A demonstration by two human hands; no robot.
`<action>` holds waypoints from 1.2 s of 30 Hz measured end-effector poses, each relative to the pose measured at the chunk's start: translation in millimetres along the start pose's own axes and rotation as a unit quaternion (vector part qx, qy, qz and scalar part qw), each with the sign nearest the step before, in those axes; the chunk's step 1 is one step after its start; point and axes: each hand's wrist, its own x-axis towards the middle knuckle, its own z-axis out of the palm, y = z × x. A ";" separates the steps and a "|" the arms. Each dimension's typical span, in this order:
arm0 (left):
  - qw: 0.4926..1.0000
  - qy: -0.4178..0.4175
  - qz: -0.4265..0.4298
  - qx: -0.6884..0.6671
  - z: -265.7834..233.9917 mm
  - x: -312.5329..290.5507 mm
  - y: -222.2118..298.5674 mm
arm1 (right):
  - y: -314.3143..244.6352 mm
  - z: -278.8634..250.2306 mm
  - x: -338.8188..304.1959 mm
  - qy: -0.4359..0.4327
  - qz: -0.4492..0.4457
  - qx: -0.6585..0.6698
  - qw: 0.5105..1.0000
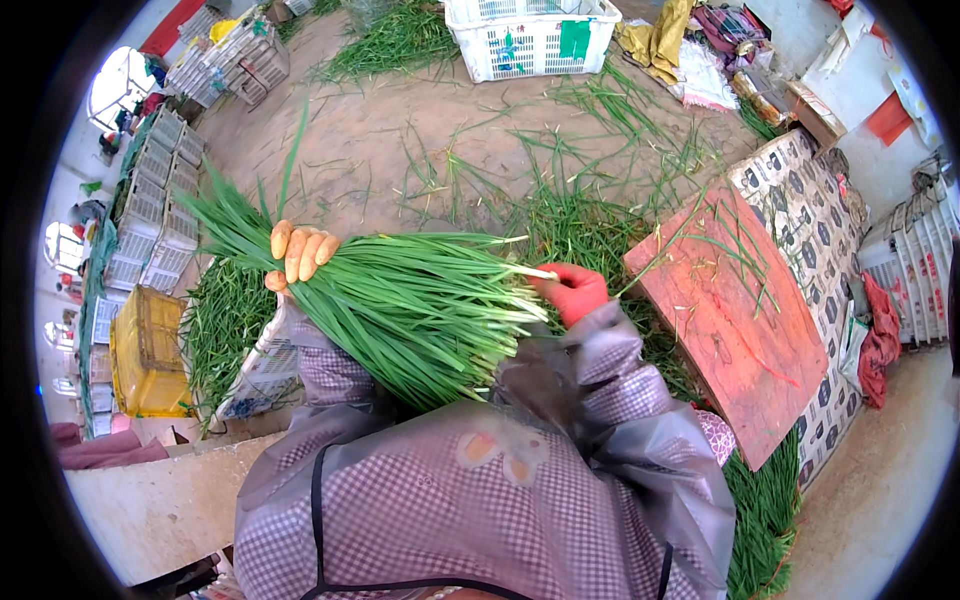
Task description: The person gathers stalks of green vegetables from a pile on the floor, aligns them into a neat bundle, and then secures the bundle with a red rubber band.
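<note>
A large bunch of garlic chives (410, 300) lies across my lap, its green leaf tips to the left and its pale stem ends to the right. My left hand (300, 253), with tan glove fingers, is wrapped round the leafy part. At the pale ends, my right hand (576, 292) in a red glove is closed, pinching a stem end that sticks out past the others. Loose chives (580, 235) are heaped on the floor just beyond my right hand.
A reddish board (735, 330) with stray leaves lies tilted at my right, near more chives (765, 520). At my left are a white crate (262, 365) beside chives and a yellow crate (150, 350). Another white crate (535, 45) stands ahead, with stacked crates (150, 200) far left.
</note>
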 end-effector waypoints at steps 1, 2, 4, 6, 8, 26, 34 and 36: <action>1.000 0.002 0.000 0.000 -1.1 -1.0 0.0 | 15.2 -18.3 0.7 0.014 0.031 -0.052 0.998; 1.000 0.004 0.002 0.004 -0.4 -2.9 2.7 | 23.9 -38.5 0.4 0.023 0.061 -0.105 0.992; 1.000 0.006 0.006 0.004 -2.0 -6.7 4.6 | 25.2 -68.8 -9.7 -0.010 0.171 -0.462 0.870; 1.000 0.004 0.009 0.001 -2.7 -8.1 5.1 | 36.5 -73.6 -22.9 -0.018 0.112 -0.661 0.742; 1.000 0.004 0.006 -0.007 -7.0 -4.2 -1.4 | 54.3 -86.8 -23.0 -0.047 0.094 -0.513 0.852; 0.985 -0.159 -0.063 -0.004 15.3 37.7 -1.8 | 78.2 -117.5 -54.0 -0.104 0.196 -0.079 0.972; 0.965 -0.224 -0.126 -0.042 22.4 65.5 -27.3 | -102.7 -43.6 -12.6 -0.189 -0.182 -0.183 0.947; 0.953 -0.264 -0.135 -0.059 25.5 82.0 -41.5 | -141.0 9.3 -4.1 -0.301 -0.190 -0.127 0.926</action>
